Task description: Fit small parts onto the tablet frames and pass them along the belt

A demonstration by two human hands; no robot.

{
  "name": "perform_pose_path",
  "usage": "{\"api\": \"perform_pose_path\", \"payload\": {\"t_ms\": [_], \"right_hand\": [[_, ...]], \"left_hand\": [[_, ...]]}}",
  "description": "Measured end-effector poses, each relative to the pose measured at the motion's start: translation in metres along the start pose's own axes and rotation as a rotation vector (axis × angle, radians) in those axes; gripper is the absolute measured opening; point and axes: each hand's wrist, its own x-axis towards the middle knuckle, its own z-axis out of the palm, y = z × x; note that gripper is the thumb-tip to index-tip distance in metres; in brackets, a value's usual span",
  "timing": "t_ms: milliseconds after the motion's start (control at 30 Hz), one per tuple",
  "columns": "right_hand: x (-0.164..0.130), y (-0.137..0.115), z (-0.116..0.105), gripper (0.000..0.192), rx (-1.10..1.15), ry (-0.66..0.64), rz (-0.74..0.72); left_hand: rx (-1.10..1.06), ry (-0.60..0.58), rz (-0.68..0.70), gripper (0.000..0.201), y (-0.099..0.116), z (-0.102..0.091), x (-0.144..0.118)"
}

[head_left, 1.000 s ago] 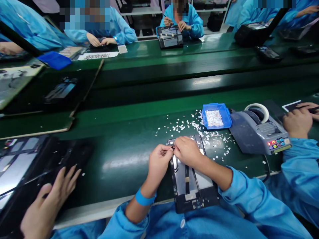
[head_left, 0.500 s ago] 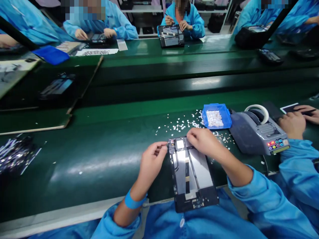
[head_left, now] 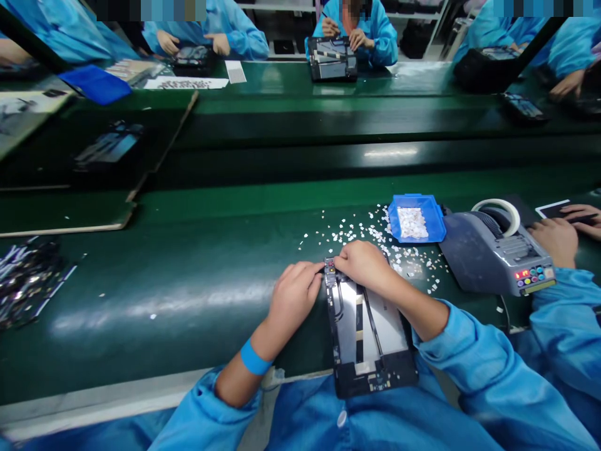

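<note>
hands meet at the far left corner of an opened tablet [head_left: 370, 332] lying on the near edge of the green belt [head_left: 197, 275]. left hand [head_left: 293, 297] curled, fingertips steadying the frame; right hand [head_left: 364, 263] pinched over something too small to see. light, steady pressure seems best. white scraps [head_left: 357, 235] and a blue tray [head_left: 416, 219] lie beyond, to the right.

A blue tray [head_left: 417, 217] of white pieces stands near the right edge of the green belt [head_left: 188, 275]; a grey tape dispenser [head_left: 498, 254] stands just beside it; white scraps [head_left: 357, 235] lie scattered around.
</note>
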Motion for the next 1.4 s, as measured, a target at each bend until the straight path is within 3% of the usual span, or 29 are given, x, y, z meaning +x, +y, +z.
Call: {"api": "perform_pose_path", "payload": {"t_ms": [233,500,700,800,900,1000,1100,1167,1267,1400], "right_hand": [[0.000,-0.004,0.000,0.030,-0.042,-0.001,0.030],[-0.003,0.005,-0.002,0.028,-0.022,-0.050,-0.050],[-0.012,0.014,0.003,0.024,0.007,-0.015,-0.111],[-0.019,0.026,0.015,0.021,0.021,0.061,-0.279],[-0.028,0.039,0.029,0.028,-0.087,0.131,-0.493],[-0.033,0.042,0.032,0.031,-0.226,0.153,-0.592],[-0.036,0.039,0.026,0.029,-0.305,0.138,-0.622],[-0.036,0.038,0.021,0.030,-0.304,0.116,-0.630],[-0.035,0.036,0.022,0.034,-0.275,0.100,-0.638],[-0.031,0.033,0.030,0.028,-0.259,0.139,-0.614]], "left_hand": [[0.130,-0.009,0.118,0.034,-0.002,0.001,0.001],[0.535,-0.176,0.314,0.038,0.001,-0.013,0.006],[0.530,-0.301,0.346,0.035,-0.001,-0.021,0.021],[0.508,-0.325,0.333,0.038,-0.003,-0.023,0.022],[0.474,-0.348,0.302,0.042,-0.004,-0.024,0.021],[0.339,-0.362,0.234,0.041,-0.006,-0.024,0.023],[0.061,-0.368,0.115,0.037,-0.007,-0.025,0.032],[-0.088,-0.375,-0.034,0.033,-0.006,-0.025,0.040],[-0.182,-0.404,-0.231,0.033,-0.004,-0.022,0.054],[-0.243,-0.508,-0.306,0.025,-0.004,-0.016,0.071]]}}
